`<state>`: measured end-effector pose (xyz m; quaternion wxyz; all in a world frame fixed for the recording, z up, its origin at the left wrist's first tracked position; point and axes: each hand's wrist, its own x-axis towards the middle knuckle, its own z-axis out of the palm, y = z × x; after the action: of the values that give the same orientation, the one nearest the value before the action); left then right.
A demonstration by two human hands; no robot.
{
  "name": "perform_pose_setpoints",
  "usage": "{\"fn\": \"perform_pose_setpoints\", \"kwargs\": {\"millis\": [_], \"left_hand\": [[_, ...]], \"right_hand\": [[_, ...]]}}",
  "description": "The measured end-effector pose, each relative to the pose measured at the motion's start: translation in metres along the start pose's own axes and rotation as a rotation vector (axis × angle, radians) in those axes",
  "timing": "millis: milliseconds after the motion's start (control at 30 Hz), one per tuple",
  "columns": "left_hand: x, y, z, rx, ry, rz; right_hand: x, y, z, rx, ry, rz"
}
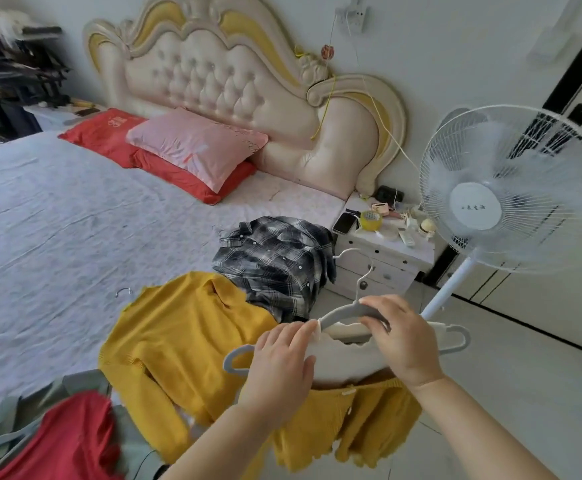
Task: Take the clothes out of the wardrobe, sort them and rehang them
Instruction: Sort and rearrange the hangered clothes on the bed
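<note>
- While the white top (348, 355) hangs on the grey hanger (343, 311) just past the edge of the bed (57, 220), my right hand (400, 337) curls tight round the hanger's middle so it stays level.
- My left hand (279, 362) pinches the top's shoulder, I think to pull the cloth straight along the hanger's arm.
- The yellow sweater (185, 327) and checked shirt (275, 265) lie spread on the bed, likely waiting their turn.
- A red top (71, 441) lies apart, maybe as its own pile.
</note>
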<state>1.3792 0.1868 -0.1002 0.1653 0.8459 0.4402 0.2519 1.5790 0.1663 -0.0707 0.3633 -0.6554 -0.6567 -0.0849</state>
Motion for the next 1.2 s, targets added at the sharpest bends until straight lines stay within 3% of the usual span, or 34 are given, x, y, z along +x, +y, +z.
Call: {"fn": "perform_pose_setpoints", "kwargs": {"millis": [333, 733, 1000, 1200], "left_hand": [[0.151, -0.041, 0.023, 0.081, 0.057, -0.042], [0.283, -0.059, 0.062, 0.027, 0.103, -0.351], [0.275, -0.071, 0.051, 0.087, 0.241, -0.466], [0.208, -0.071, 0.029, 0.125, 0.375, -0.589]], "right_hand": [[0.136, 0.075, 0.077, 0.08, -0.112, 0.04], [0.273, 0.162, 0.153, 0.177, -0.166, -0.243], [0.294, 0.148, 0.191, 0.317, -0.243, -0.377], [0.272, 0.086, 0.2, 0.513, -0.354, -0.503]]}}
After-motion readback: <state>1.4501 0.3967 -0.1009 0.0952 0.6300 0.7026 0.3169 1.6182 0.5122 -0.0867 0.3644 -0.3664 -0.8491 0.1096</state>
